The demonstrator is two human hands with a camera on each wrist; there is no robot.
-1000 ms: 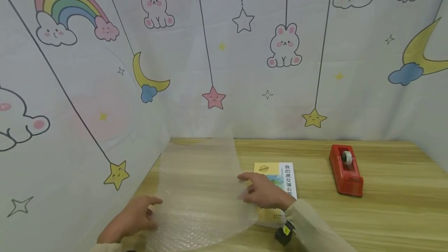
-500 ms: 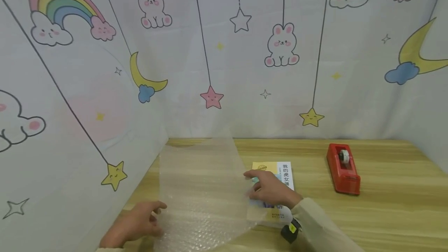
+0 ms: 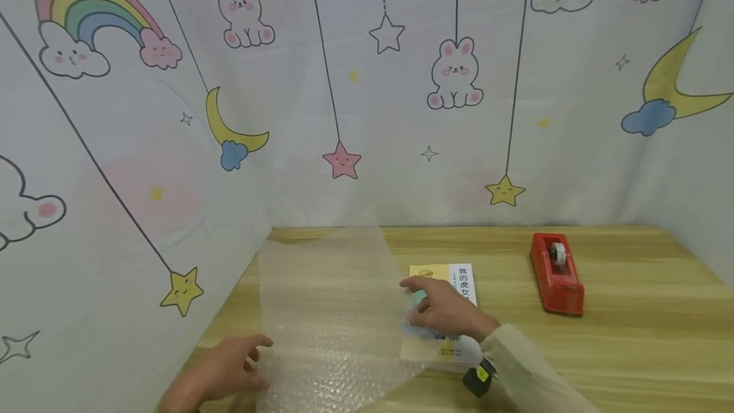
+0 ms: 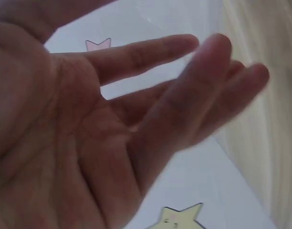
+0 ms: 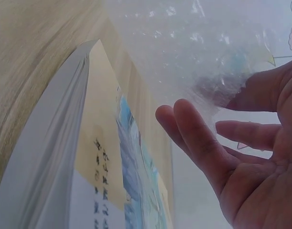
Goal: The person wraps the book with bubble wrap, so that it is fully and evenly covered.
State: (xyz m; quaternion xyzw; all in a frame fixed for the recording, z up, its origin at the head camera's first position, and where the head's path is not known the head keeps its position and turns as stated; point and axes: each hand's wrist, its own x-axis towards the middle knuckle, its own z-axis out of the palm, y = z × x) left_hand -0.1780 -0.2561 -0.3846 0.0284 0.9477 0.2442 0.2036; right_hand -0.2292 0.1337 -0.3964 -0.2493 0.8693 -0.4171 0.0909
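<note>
A clear sheet of bubble wrap (image 3: 332,311) spreads between both hands, covering the left part of the table. My left hand (image 3: 220,368) is at its left edge, fingers loosely bent and spread apart. In the left wrist view the left palm (image 4: 88,138) faces the camera, nothing visible between its fingers. At the sheet's right edge is my right hand (image 3: 450,311), thumb and fingers apart. The right wrist view shows the wrap (image 5: 184,43) lying over the tip of that hand's upper digit. Below the right hand lies a yellow and white paperback book (image 3: 441,343), partly hidden by hand and wrap.
A red tape dispenser (image 3: 556,279) with a roll of tape stands at the right on the wood-grain table (image 3: 631,336). A small black object with a yellow patch (image 3: 478,378) sits at the right wrist. Printed white cloth (image 3: 401,183) encloses the back and sides.
The right hand has shifted slightly right over the book, and the wrap's right edge has moved with it. The left hand has dropped slightly in view. The head view has turned a little.
</note>
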